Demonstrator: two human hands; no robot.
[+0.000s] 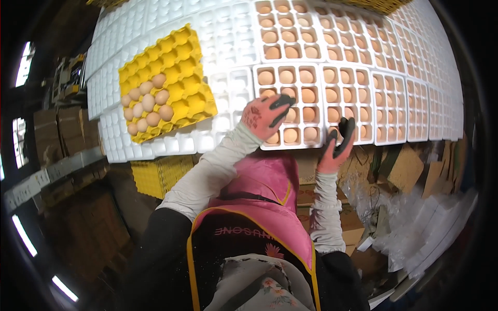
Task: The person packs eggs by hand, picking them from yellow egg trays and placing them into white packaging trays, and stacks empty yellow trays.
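Note:
My left hand, in a red glove with black fingertips, reaches over a white foam egg tray filled with brown eggs. Its fingertips touch or hover just above an egg, with the thumb apart from them; part of the palm side is hidden. Another egg sits in its cell beside the thumb. Gloved the same way, my right hand is at the near edge of the neighbouring filled tray. Its thumb and fingers are spread near an egg in the front row, which they partly cover.
A yellow egg flat, partly filled with brown eggs, lies tilted across white foam trays on the left. Yellow baskets stand at the far edge. Below the table are stacked yellow flats, cardboard and clear plastic wrap.

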